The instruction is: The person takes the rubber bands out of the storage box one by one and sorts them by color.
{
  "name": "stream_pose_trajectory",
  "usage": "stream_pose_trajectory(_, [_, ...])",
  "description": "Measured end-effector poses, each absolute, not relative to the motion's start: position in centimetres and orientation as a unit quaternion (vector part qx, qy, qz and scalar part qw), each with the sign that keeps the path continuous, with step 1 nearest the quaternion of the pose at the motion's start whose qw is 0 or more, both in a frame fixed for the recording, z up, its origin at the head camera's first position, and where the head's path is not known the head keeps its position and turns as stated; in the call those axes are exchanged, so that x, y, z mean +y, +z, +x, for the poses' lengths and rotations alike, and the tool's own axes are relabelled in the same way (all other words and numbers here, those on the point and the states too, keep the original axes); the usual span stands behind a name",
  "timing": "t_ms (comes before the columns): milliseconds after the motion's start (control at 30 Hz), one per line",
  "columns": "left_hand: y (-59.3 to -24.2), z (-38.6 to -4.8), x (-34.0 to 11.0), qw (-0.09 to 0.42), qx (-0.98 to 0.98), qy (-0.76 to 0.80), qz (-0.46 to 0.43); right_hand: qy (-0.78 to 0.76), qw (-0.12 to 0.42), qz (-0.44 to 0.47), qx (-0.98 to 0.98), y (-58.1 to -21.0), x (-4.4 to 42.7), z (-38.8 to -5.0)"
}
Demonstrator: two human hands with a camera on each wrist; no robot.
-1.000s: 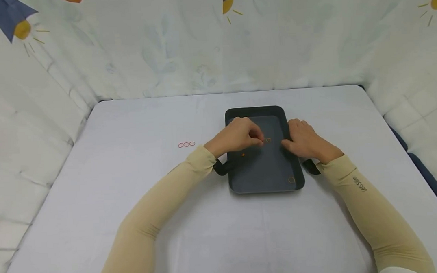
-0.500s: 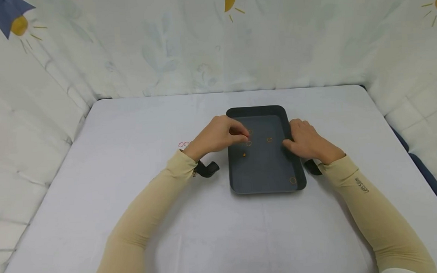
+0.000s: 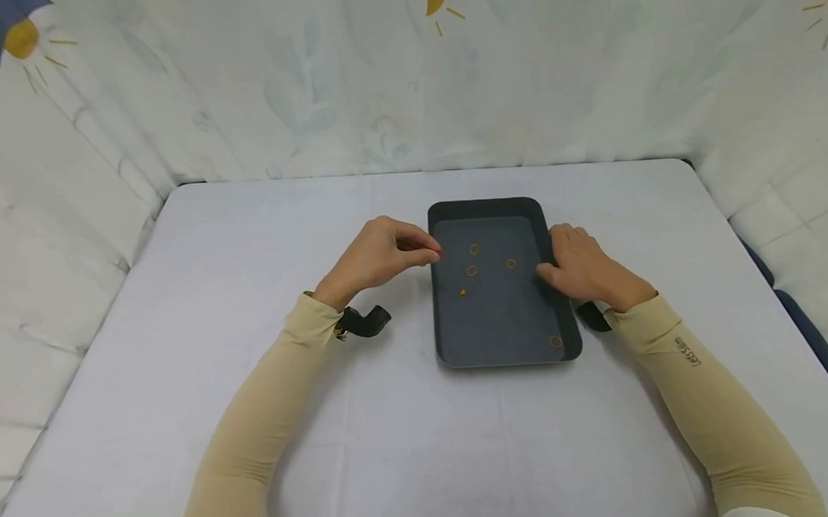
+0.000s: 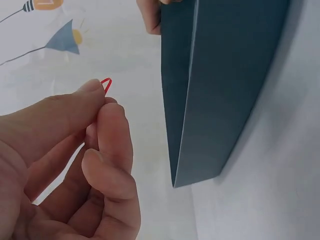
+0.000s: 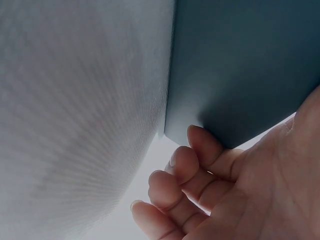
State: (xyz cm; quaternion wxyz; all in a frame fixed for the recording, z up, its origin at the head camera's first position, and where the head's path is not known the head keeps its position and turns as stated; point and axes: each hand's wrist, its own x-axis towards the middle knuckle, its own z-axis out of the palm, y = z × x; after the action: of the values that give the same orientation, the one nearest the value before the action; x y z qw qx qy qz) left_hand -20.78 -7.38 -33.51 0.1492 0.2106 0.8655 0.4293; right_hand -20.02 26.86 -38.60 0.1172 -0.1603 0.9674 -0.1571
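- Head view: a dark tray (image 3: 496, 328) sits on the white table (image 3: 423, 459), closer to the far edge. A second ago the left hand (image 3: 386, 252) was over the middle of the tray; now it is at the left edge.
- Four thin orange rings (image 3: 511, 263) now show plainly: three in the far half, one in the near right corner. By the left edge is a tiny orange bit (image 3: 462, 292), too small to name.
- The right hand (image 3: 581, 265) holds the right edge, thumb over the rim.
- Left wrist view: thumb and finger pinch a red loop (image 4: 108, 85), well apart from the tray's wall. So that piece is not set down yet, I think.
- Right wrist view: bent fingers (image 5: 182, 162) rest outside the tray's wall; the thumb's tip is hidden.
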Motion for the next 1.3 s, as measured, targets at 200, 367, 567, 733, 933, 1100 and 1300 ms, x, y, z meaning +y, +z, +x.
stream_pose_trajectory(200, [-33.6,-20.8,-8.4,0.147,0.865,0.441,0.187,-0.155,0.123,-0.162,0.967,-38.5,27.0,-19.8])
stream_pose_trajectory(367, [-33.1,-20.9,-9.2,0.144,0.867,0.447,0.165,-0.155,0.120,-0.166,0.967,-38.3,27.0,-19.7])
stream_pose_trajectory(567, [-33.0,-21.4,-10.5,0.160,0.866,0.457,0.122,-0.155,0.120,-0.166,0.967,-38.1,27.1,-19.7])
stream_pose_trajectory(733, [-33.6,-22.1,-11.7,0.151,0.867,0.464,0.103,-0.155,0.119,-0.168,0.966,-38.1,27.2,-19.6])
stream_pose_trajectory(933, [-34.5,-23.0,-12.7,0.148,0.878,0.448,0.086,-0.159,0.118,-0.167,0.966,-38.0,27.3,-19.4])
stream_pose_trajectory(1100, [-35.1,-23.4,-13.5,0.182,0.891,0.411,0.064,-0.160,0.123,-0.165,0.965,-37.8,27.2,-19.2])
stream_pose_trajectory(1300, [-35.9,-24.0,-14.1,0.203,0.892,0.398,0.068,-0.165,0.122,-0.163,0.965,-37.9,27.3,-19.2])
